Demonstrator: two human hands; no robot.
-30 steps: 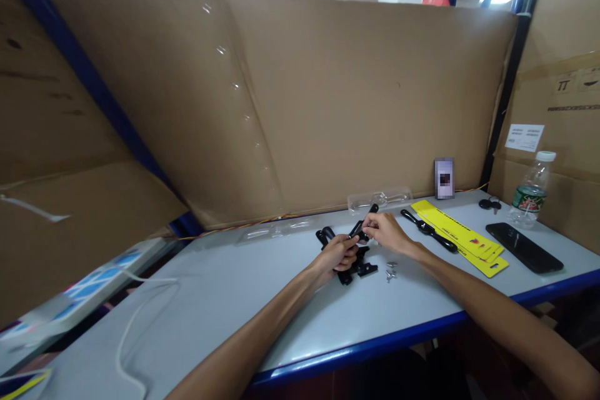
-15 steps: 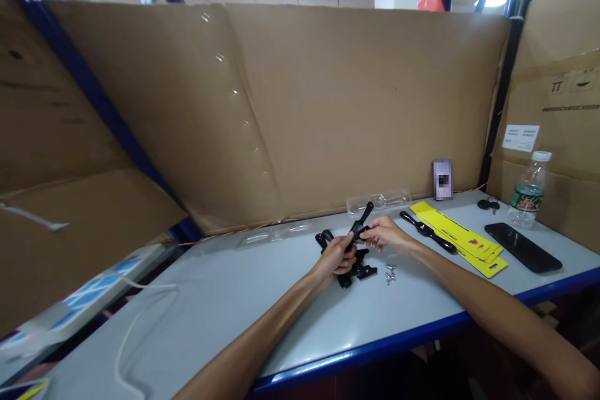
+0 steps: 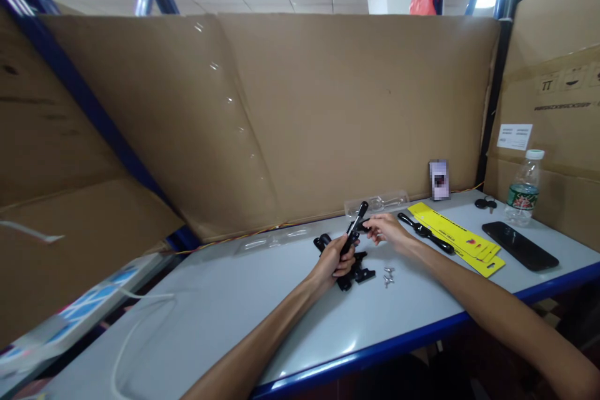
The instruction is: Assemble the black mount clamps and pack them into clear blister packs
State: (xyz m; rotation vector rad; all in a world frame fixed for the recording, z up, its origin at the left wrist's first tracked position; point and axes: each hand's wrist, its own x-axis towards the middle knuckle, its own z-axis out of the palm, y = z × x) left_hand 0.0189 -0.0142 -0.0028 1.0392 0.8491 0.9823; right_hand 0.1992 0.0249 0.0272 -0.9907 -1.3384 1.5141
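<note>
My right hand [image 3: 387, 229] has edged up, pinching a black part [image 3: 363, 225] at three o'clock from the handle [image 3: 360, 211] my closed left hand [image 3: 330, 260] seemingly steadies

In the left hand [image 3: 334, 259], the black handled piece [image 3: 357, 219] is now standing more steeply than before. The right hand [image 3: 387, 229], earlier with its fingers over this piece, is now keeping them just to its right, where they are pinching a small black part [image 3: 364, 224].
</note>
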